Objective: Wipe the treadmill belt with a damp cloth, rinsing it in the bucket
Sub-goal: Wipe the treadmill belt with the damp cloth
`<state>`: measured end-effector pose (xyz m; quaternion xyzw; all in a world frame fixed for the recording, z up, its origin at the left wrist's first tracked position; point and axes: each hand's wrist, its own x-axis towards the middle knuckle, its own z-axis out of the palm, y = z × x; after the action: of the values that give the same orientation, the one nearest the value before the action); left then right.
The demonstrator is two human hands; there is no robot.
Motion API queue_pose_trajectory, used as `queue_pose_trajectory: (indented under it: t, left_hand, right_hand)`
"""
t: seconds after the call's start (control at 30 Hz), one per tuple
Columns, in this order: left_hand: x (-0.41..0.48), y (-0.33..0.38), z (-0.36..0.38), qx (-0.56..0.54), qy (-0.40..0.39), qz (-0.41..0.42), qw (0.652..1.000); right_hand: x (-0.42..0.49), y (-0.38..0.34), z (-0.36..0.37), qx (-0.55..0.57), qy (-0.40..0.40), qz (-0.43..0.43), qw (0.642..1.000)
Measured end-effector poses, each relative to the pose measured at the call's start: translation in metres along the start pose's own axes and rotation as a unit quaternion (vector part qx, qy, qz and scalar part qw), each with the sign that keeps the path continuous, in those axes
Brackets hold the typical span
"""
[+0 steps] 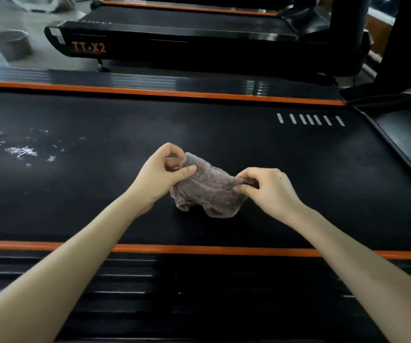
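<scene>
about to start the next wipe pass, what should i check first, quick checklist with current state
1. Grip on the cloth: ok, the left hand and right hand each pinch an end.
2. Cloth spread for wiping: not ok, it hangs bunched between the hands.
3. Treadmill belt clean: not ok, white debris lies left of the hands.
4. Cloth damp: cannot tell.
5. Bucket located: ok, on the floor beyond the belt, far left.
6. Water in the bucket: cannot tell.
</scene>
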<state>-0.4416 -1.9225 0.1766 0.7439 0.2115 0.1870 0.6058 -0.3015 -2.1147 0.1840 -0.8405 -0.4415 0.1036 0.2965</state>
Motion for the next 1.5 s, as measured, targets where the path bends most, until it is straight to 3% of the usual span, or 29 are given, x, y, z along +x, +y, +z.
queue_pose_trajectory:
  t: [0.1, 0.2, 0.33, 0.43, 0.47, 0.53, 0.67, 0.83, 1.03, 1.3, 1.4, 1.5]
  left_hand:
    - [-0.017, -0.005, -0.012, 0.072, -0.089, -0.016, 0.993]
    - [-0.036, -0.01, -0.02, 0.045, -0.15, -0.04, 0.987]
    - [-0.021, -0.027, -0.011, 0.044, -0.039, -0.084, 0.995]
    - [-0.004, -0.05, 0.004, 0.131, 0.029, -0.156, 0.979]
    - [-0.003, -0.057, 0.007, 0.145, 0.04, -0.173, 0.973]
    - [-0.008, -0.068, 0.005, 0.163, 0.061, -0.185, 0.967]
    - [-0.026, -0.074, -0.019, 0.244, 0.089, -0.156, 0.953]
    - [-0.024, -0.077, -0.06, 0.264, 0.112, -0.135, 0.948]
    - [0.008, -0.092, -0.101, 0.329, 0.108, -0.106, 0.932]
    - [0.073, -0.126, -0.143, 0.432, 0.124, -0.014, 0.893]
    - [0.097, -0.139, -0.16, 0.491, 0.109, -0.022, 0.864]
    - [0.109, -0.155, -0.177, 0.583, 0.051, -0.071, 0.807]
  right_hand:
    - [-0.017, -0.001, 0.0, -0.011, -0.116, 0.011, 0.993]
    - [-0.027, 0.0, -0.004, 0.063, -0.17, -0.003, 0.983]
    - [-0.004, 0.006, 0.004, 0.145, -0.11, 0.033, 0.983]
    - [0.018, 0.018, 0.032, -0.044, -0.038, 0.061, 0.996]
    - [0.018, 0.02, 0.042, -0.083, -0.015, 0.046, 0.995]
    - [0.013, 0.02, 0.06, -0.058, -0.001, -0.036, 0.998]
    - [0.005, 0.014, 0.094, -0.098, -0.122, -0.21, 0.965]
    - [0.008, 0.009, 0.121, -0.184, -0.224, -0.268, 0.919]
    - [0.026, 0.01, 0.128, -0.231, -0.228, -0.286, 0.901]
    - [0.025, -0.007, 0.139, -0.181, -0.198, -0.232, 0.935]
    - [0.023, -0.012, 0.142, -0.199, -0.131, -0.265, 0.934]
    - [0.033, -0.012, 0.146, -0.197, -0.093, -0.287, 0.933]
